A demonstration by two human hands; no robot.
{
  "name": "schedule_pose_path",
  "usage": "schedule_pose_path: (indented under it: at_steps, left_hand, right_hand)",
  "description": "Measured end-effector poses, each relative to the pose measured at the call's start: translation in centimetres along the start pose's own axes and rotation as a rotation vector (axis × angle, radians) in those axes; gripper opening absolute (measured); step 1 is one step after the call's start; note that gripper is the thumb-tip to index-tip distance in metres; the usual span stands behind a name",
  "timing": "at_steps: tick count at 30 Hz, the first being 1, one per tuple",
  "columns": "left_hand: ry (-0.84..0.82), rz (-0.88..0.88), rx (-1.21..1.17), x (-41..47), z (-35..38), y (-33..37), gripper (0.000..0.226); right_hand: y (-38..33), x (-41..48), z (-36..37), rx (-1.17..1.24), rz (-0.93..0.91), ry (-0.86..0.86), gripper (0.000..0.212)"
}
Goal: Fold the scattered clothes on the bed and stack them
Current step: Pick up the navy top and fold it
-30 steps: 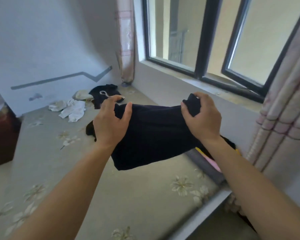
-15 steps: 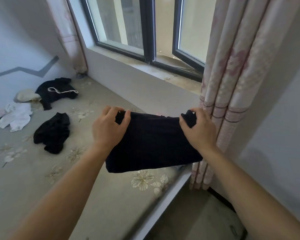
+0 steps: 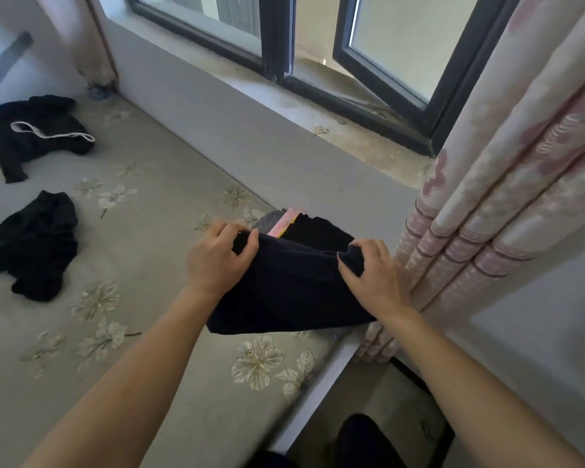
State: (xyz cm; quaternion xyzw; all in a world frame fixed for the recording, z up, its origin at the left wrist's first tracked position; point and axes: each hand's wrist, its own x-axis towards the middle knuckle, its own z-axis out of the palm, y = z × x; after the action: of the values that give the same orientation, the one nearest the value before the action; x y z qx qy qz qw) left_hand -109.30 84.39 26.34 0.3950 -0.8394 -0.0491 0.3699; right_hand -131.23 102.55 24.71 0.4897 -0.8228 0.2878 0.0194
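Over bed (image 3: 142,265) edge | black garment (image 3: 291,292) folded, hanging | left hand (image 3: 217,261), right hand (image 3: 372,278) pinching corners

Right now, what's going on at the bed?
A person grips a folded dark garment by its top corners, left hand and right hand, holding it at the stack of folded clothes at the bed's edge, near the curtain. It isn't clear whether it touches the stack yet. Farther left on the bed, a black garment with a white drawstring and a crumpled black garment lie unfolded.
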Motion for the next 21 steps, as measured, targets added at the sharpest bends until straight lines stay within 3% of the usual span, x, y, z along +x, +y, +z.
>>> schedule_pose_path:
  at_steps: [4, 8, 14, 18, 21]
  left_hand:
    - [-0.050, 0.117, -0.035, 3.3, 5.5, -1.2, 0.031]
    - [-0.223, 0.178, -0.033, 6.2, 12.9, -1.5, 0.031]
    - [-0.457, 0.321, -0.003, 10.4, 23.9, -0.3, 0.030]
    - [-0.549, 0.360, 0.020, 12.0, 31.0, -0.3, 0.031]
    - [-0.527, 0.282, -0.007, 11.6, 35.2, -0.2, 0.034]
  right_hand:
    - [2.8, 2.2, 3.2, 0.003, 0.076, -0.034, 0.036]
    - [7.2, 4.4, 6.4, -0.051, 0.221, -0.087, 0.035]
    - [14.0, 6.4, 12.1, -0.040, 0.469, -0.208, 0.055]
    - [17.4, 8.0, 15.1, 0.013, 0.655, -0.171, 0.053]
    - [19.4, 8.9, 17.1, 0.082, 0.817, -0.081, 0.064]
